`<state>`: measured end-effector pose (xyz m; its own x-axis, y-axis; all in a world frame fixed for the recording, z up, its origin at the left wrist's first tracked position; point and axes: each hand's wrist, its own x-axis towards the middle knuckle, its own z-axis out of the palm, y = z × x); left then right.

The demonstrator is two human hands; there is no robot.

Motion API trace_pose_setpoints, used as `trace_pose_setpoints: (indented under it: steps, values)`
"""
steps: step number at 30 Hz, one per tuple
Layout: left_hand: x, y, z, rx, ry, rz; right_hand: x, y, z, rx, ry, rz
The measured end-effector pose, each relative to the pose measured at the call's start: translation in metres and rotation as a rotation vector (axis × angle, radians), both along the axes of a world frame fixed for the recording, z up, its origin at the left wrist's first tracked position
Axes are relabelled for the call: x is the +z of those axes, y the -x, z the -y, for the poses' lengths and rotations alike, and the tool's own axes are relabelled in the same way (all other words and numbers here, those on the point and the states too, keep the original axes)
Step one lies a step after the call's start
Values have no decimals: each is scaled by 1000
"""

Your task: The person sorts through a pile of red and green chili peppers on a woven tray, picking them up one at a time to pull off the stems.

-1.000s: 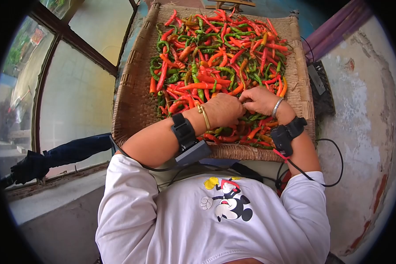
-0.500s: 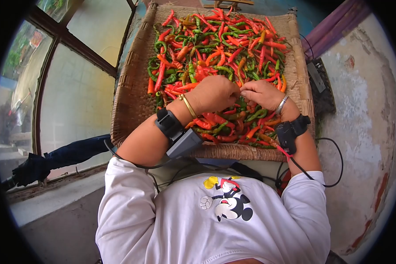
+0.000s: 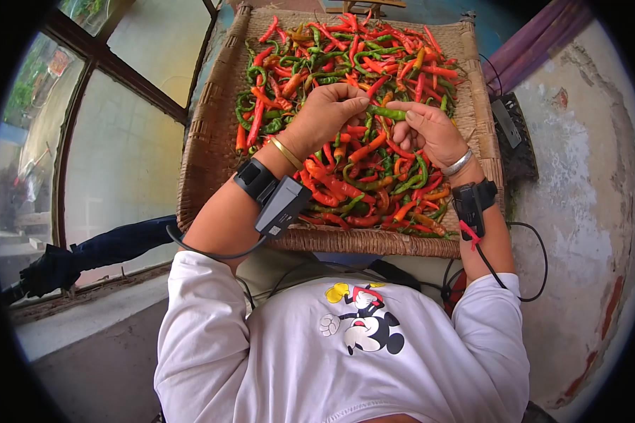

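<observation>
A green chili pepper (image 3: 388, 113) is stretched between my two hands above the heap of chili peppers (image 3: 360, 185). My right hand (image 3: 432, 134) is closed on its right end, with thumb and forefinger pinching it and the other fingers curled below. At the pepper's left end, the thumb and forefinger of my left hand (image 3: 330, 113) are pinched together at the tip; the stem there is too small to make out. Red, green and orange peppers lie tangled beneath both hands.
The peppers lie on a woven tray (image 3: 215, 127) with a raised rim. A window (image 3: 120, 141) and a dark folded umbrella (image 3: 120, 243) are at the left. On the right stand a rough wall (image 3: 571, 211) and a black box (image 3: 515, 134). Cables (image 3: 543, 261) run from the wrist devices.
Both hands have moved up and slightly apart over the heap. The green chili pepper now shows plainly between them; before, the fingers met closely and hid what they held.
</observation>
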<state>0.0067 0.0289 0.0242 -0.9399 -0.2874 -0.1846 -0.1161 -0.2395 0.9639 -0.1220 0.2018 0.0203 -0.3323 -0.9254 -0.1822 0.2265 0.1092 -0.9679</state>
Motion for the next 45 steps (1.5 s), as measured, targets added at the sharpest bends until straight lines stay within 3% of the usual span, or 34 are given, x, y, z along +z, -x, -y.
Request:
trace_pose_setpoints:
  steps: [1, 5, 7, 8, 10, 11, 12, 15, 17, 19, 21, 23, 24, 25, 28, 29, 31, 32, 35, 38, 45]
  values:
    - [-3, 1, 1, 0, -2, 1, 3, -2, 0, -34, 54, 151]
    - [-17, 4, 2, -38, 14, 13, 4, -2, -3, 11, 106, 300]
    - [-18, 4, 0, -48, 52, 43, -2, 3, -3, 60, -214, -102]
    - [-18, 3, -1, -64, 72, 38, -1, 4, -3, 60, -214, -101]
    - [-16, 3, -5, -81, 91, 33, 4, 6, -2, 259, -463, -318]
    - [-13, 3, -8, 22, 124, 45, 4, 9, -3, 259, -463, -318]
    - [-13, 2, -9, 125, 157, 57, 2, 15, -4, 149, -388, -277]
    - [-12, 2, -7, 147, 241, 44, 7, 37, -5, -38, -249, -175]
    - [-20, 4, -6, 84, 246, 54, 17, 45, 0, -312, 121, -10]
    - [-32, 5, -7, 21, 249, 68, 21, 48, 7, -431, 127, -24]
    - [-42, 6, -8, -85, 508, 19, 17, 50, 6, -554, 134, -41]
    - [-39, 3, -15, -24, 587, -79, -2, 58, -1, -534, -237, -444]
    - [-36, 2, -16, -83, 729, -131, -5, 56, -3, -458, -298, -531]
    - [-35, 1, -18, -146, 870, -183, -7, 55, -6, -457, -301, -532]
    - [-29, -3, -25, -258, 962, -138, 1, 46, -12, -178, -328, -817]
    - [-28, -3, -26, -335, 1022, -105, 7, 42, -15, -180, -328, -817]
    - [-36, -3, -26, -348, 1051, -147, 24, 23, -19, 276, -744, -1379]
    - [-41, -3, -27, -355, 1079, -189, 24, 15, -22, 372, -911, -1422]
    - [-48, -3, -31, -385, 1117, -211, 3, 11, -42, 429, -1031, -1469]
    - [-43, -4, -36, -505, 1201, -144, -9, 8, -50, 337, -923, -1516]
    - [-43, -5, -38, -534, 1258, -148, -29, 17, -50, 134, -906, -1523]
